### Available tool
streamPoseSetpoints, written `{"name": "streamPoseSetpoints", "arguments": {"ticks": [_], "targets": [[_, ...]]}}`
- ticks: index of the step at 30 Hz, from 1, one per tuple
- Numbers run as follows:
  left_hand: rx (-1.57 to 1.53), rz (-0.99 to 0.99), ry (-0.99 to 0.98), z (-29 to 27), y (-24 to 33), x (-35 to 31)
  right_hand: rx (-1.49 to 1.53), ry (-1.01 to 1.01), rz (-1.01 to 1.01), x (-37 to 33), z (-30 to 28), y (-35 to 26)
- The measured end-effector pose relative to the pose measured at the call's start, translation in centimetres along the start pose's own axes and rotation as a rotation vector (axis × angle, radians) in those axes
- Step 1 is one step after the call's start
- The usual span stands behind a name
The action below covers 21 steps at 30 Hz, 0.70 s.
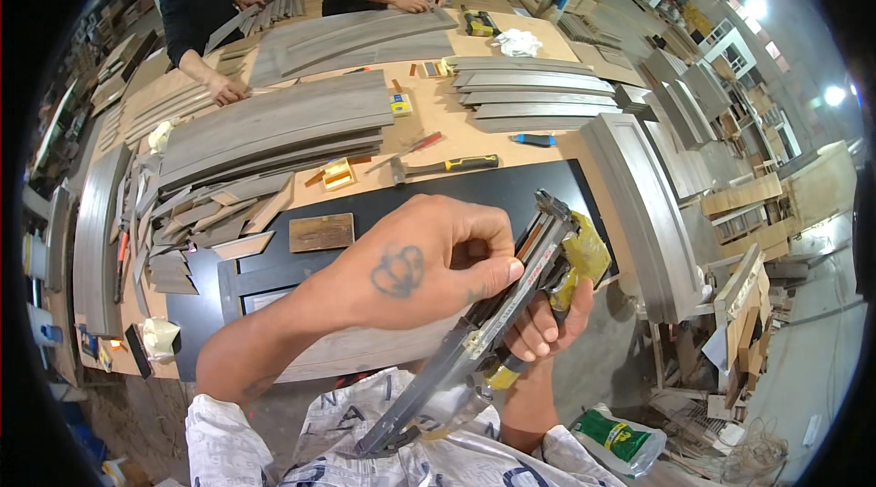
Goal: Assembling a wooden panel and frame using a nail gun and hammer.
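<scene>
At the table (436,111), the right hand (550,327) is gripping the likely heavy nail gun (587,254) sensibly by its handle, the left hand (429,254) pinching its rail (511,306).

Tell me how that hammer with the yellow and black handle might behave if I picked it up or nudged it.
The hammer would probably feel heavier at its head, which looks metal. It should stay stiff, as the shaft looks straight. Nudged, it would likely swivel rather than roll, because the head sits crosswise.
</scene>
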<state>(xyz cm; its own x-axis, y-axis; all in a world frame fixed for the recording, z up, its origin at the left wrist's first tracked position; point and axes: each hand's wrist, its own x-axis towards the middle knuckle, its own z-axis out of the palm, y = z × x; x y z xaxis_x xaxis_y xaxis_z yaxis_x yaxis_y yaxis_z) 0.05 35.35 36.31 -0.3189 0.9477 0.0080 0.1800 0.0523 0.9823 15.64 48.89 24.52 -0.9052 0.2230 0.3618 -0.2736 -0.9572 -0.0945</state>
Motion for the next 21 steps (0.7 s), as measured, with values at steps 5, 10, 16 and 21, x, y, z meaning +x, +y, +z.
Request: {"name": "streamPoseSetpoints", "arguments": {"ticks": [5, 10, 16, 21], "targets": [[-0.201, -0.115, -0.022, -0.6, -1.5, 1.1, 0.005, -0.036, 0.005, 0.0, -0.6, 0.3], [-0.267, 0.087, 0.420, 1.7, -5.2, 0.8, -0.029, 0.051, -0.057, -0.3, -0.6, -0.8], [-1.151, 0.083, 1.284, 4.0, -11.8, -9.5, -0.212, 0.294, -0.264, -0.4, -0.1, -4.0], [-0.916, -0.006, 0.852, 11.3, -8.7, 0.6, -0.688, 0.202, -0.059, -3.8, -2.5, -4.9]]}}
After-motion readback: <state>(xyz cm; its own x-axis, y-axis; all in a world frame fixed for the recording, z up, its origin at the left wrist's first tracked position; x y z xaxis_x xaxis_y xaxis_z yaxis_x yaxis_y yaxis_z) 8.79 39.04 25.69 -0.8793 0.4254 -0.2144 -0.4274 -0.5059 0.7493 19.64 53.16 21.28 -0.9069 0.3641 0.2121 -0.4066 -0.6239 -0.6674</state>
